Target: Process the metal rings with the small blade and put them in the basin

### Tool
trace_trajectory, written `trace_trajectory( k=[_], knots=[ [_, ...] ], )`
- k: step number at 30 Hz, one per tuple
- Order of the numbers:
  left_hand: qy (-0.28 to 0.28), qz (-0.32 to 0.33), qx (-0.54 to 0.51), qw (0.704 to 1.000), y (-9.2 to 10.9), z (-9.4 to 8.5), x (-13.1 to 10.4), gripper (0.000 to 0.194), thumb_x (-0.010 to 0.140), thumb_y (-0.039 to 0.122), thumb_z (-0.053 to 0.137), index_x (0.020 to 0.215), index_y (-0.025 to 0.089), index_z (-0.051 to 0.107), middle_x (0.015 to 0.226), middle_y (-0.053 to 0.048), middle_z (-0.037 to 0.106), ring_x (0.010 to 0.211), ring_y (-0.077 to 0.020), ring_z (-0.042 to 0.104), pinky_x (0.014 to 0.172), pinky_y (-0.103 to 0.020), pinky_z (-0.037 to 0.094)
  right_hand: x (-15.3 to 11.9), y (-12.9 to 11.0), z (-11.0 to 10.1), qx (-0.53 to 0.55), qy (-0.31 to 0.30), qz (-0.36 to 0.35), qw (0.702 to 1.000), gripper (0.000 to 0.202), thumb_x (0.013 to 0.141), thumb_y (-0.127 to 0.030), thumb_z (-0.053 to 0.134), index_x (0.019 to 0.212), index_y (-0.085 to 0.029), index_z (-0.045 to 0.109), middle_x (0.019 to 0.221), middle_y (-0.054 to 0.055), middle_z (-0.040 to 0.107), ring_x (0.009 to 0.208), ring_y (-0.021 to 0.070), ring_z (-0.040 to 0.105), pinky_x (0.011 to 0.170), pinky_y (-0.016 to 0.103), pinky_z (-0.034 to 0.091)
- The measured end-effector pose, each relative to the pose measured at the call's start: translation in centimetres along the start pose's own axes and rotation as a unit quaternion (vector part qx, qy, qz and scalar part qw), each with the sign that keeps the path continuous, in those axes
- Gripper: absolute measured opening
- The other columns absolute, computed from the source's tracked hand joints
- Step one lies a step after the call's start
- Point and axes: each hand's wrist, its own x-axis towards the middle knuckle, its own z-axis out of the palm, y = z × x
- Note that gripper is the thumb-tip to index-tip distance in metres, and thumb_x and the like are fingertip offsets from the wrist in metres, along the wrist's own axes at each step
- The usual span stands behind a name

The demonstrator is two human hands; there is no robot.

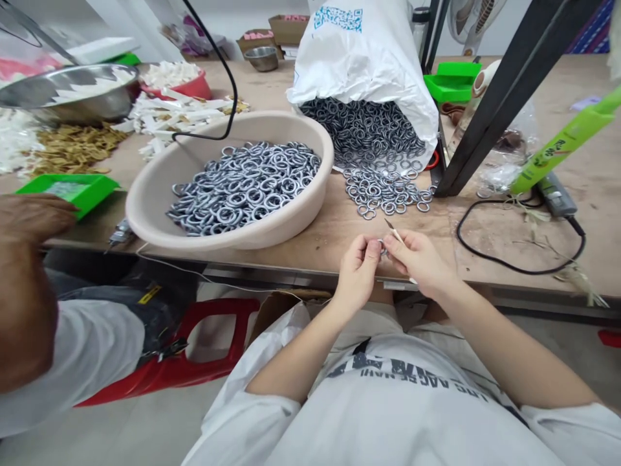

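Just over the table's front edge, my left hand (359, 264) pinches a small grey metal ring (382, 246) between thumb and fingers. My right hand (421, 260) meets it there, closed round a slim craft knife (396, 234) with a dark pointed tip and a pale handle. The knife tip points up and to the left, above the ring. Beyond my hands lies a loose pile of similar rings (383, 193), spilling from a white sack (361, 58). To the left, a beige basin (301, 223) holds many more rings.
A co-worker's arm (24, 285) rests at the left by a green tray (94, 194). Behind are a steel bowl (111, 97) and white and brown pieces. A black metal post (504, 97) rises at the right, near a black cable (460, 226) and a green tube (567, 142).
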Motion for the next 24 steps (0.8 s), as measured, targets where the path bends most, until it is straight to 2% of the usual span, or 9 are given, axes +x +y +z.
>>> trace_trajectory(
  k=[2,4,6,9,11,15,17,24],
  knots=[
    [-0.015,0.019,0.020,1.000,-0.2,0.8,-0.1,0.044,0.084,0.058,0.066,0.073,0.016,0.055,0.065,0.003,0.046,0.058,-0.0070,0.039,0.050,-0.018,0.031,-1.1,0.4,0.3,0.001,0.045,-0.035,0.998,0.038,0.088,-0.058,0.061,0.088,-0.020,0.058,0.066,-0.004,0.051,0.052,0.0094,0.041,0.047,0.024,0.031],
    [-0.034,0.006,0.008,0.999,-0.2,1.5,-0.3,0.044,0.087,0.058,0.062,0.072,0.017,0.053,0.062,0.004,0.043,0.055,-0.0068,0.036,0.050,-0.019,0.031,-1.5,0.7,0.1,-0.044,0.083,-0.090,0.991,0.035,0.086,-0.053,0.067,0.101,-0.021,0.062,0.084,0.001,0.063,0.069,0.0130,0.055,0.060,0.025,0.043],
    [-0.050,-0.022,-0.024,0.998,0.0,2.1,-0.6,0.044,0.087,0.058,0.060,0.073,0.017,0.052,0.061,0.005,0.040,0.050,-0.0058,0.032,0.047,-0.019,0.028,-1.4,0.9,-0.6,-0.084,0.094,-0.121,0.985,0.035,0.085,-0.050,0.069,0.104,-0.021,0.064,0.091,0.003,0.066,0.079,0.0157,0.059,0.068,0.027,0.046],
    [-0.062,-0.072,-0.076,0.993,0.6,2.8,-1.0,0.046,0.087,0.058,0.060,0.071,0.017,0.049,0.055,0.007,0.036,0.045,-0.0045,0.026,0.043,-0.018,0.022,-1.2,0.7,-1.7,-0.095,0.105,-0.117,0.983,0.037,0.093,-0.055,0.057,0.090,-0.019,0.064,0.074,0.001,0.059,0.067,0.0140,0.053,0.060,0.027,0.040],
    [-0.060,-0.099,-0.101,0.988,0.9,3.1,-1.2,0.047,0.087,0.059,0.060,0.069,0.018,0.046,0.051,0.008,0.032,0.042,-0.0043,0.023,0.041,-0.018,0.018,-1.4,0.5,-2.0,-0.140,0.109,-0.131,0.975,0.038,0.096,-0.054,0.052,0.087,-0.018,0.063,0.070,0.000,0.056,0.064,0.0131,0.049,0.059,0.027,0.036],
    [-0.034,-0.131,-0.140,0.981,1.5,3.2,-1.4,0.047,0.083,0.058,0.065,0.069,0.019,0.043,0.049,0.010,0.029,0.039,-0.0036,0.020,0.039,-0.017,0.016,-3.0,0.2,-1.7,-0.316,0.065,-0.210,0.923,0.031,0.098,-0.043,0.053,0.078,-0.019,0.058,0.068,-0.001,0.052,0.064,0.0125,0.046,0.062,0.028,0.031],
    [-0.026,-0.134,-0.152,0.979,1.7,3.3,-1.5,0.047,0.081,0.055,0.069,0.070,0.019,0.041,0.050,0.010,0.030,0.039,-0.0030,0.021,0.039,-0.017,0.016,-3.6,0.0,-1.4,-0.361,0.057,-0.235,0.901,0.033,0.099,-0.040,0.051,0.073,-0.019,0.054,0.066,-0.001,0.050,0.063,0.0122,0.045,0.062,0.029,0.029],
    [-0.039,-0.133,-0.140,0.980,1.6,3.6,-1.7,0.049,0.080,0.058,0.069,0.070,0.020,0.039,0.050,0.011,0.027,0.040,-0.0036,0.019,0.039,-0.017,0.016,-4.0,0.0,-1.4,-0.388,0.061,-0.243,0.887,0.037,0.100,-0.040,0.049,0.069,-0.020,0.046,0.064,-0.002,0.046,0.060,0.0115,0.042,0.060,0.029,0.027]
  ],
)
